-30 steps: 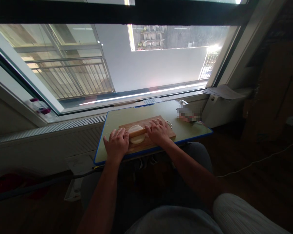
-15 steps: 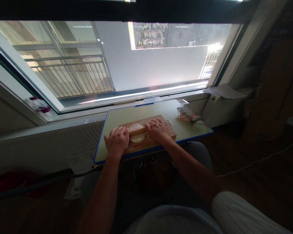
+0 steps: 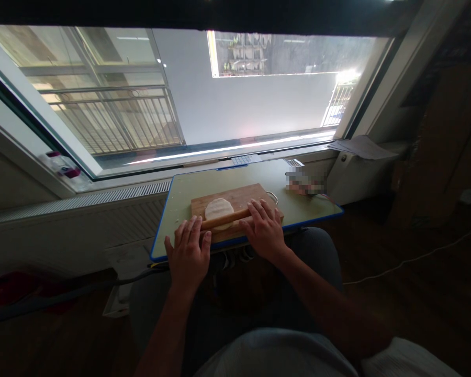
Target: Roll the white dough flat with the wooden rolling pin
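A wooden rolling pin (image 3: 225, 219) lies across the near part of a flat round of pale dough (image 3: 219, 207). Under the dough is a wooden cutting board (image 3: 245, 195) with a metal ring handle (image 3: 273, 196) at its right end. My left hand (image 3: 189, 248) rests over the pin's left end, fingers laid on top and thumb apart on the near side. On the right end sits my right hand (image 3: 266, 229), its fingers over the pin. Both palms hide the pin's tips.
A small green-topped table (image 3: 180, 199) with a blue edge carries the board. At its right back lies a blurred-out item (image 3: 306, 180). A radiator (image 3: 141, 196) and window stand behind; a bottle (image 3: 65, 166) is on the sill at left. Cardboard boxes (image 3: 439, 157) are at right.
Both hands have drawn the rolling pin toward me, from the middle of the dough to its near part. More of the dough's far side now shows.
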The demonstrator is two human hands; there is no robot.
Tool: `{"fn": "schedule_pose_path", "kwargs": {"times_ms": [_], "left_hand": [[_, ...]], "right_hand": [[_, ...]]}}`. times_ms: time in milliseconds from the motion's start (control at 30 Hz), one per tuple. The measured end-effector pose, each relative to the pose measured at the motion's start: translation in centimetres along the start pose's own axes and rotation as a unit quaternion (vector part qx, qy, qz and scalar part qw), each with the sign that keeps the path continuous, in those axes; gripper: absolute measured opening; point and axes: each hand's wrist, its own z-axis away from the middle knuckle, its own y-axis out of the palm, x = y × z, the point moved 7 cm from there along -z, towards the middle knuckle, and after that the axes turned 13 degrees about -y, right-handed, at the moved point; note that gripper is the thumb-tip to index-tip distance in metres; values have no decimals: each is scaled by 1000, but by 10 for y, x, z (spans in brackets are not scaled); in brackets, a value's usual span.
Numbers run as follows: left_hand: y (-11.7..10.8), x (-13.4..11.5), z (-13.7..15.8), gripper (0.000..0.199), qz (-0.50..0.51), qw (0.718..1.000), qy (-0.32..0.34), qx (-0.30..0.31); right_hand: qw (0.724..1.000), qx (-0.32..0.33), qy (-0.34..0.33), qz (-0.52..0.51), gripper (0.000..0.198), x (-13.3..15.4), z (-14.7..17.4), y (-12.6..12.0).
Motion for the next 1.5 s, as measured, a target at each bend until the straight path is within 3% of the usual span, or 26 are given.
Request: {"fn": "schedule_pose_path", "kwargs": {"times_ms": [167,400,833,1133,1333,1500], "left_hand": [[0,3,14,57,6,1000,7,-3],[2,0,5,56,-9,1000,-1,-2],[16,-1,-42,53,11,999,-30,18],[24,-5,-77,51,-26,995,-50,88],[29,-8,-104,53,-60,989,-45,129],[35,-9,-127,59,-83,983,-51,153]], "right_hand": [[1000,-13,-3,10,61,2,15,2],[1000,-18,4,2,61,0,11,6],[1000,3,20,0,59,-7,-38,16],[999,31,24,9,59,-11,-68,20],[993,108,-28,30,48,-6,-89,17],[991,129,14,25,63,-23,-107,15]]}}
